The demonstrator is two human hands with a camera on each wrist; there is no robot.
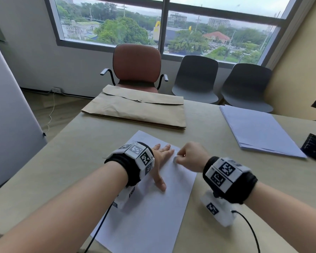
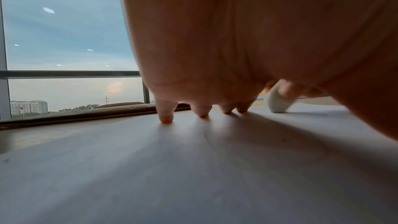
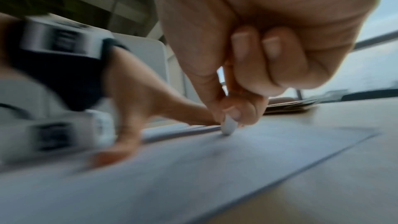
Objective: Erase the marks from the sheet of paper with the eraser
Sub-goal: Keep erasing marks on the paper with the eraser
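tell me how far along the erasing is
Set-up looks done: left hand presses the sheet of paper flat. In hand: right hand pinches the eraser against the sheet. Faint marks near the far edge remain.

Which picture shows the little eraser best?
The left wrist view. There the eraser is big, white and clear, standing tilted on the paper under the fingertips of the right hand. In the right wrist view it is a small blurry tip. In the head view it is a tiny grey bit in that hand.
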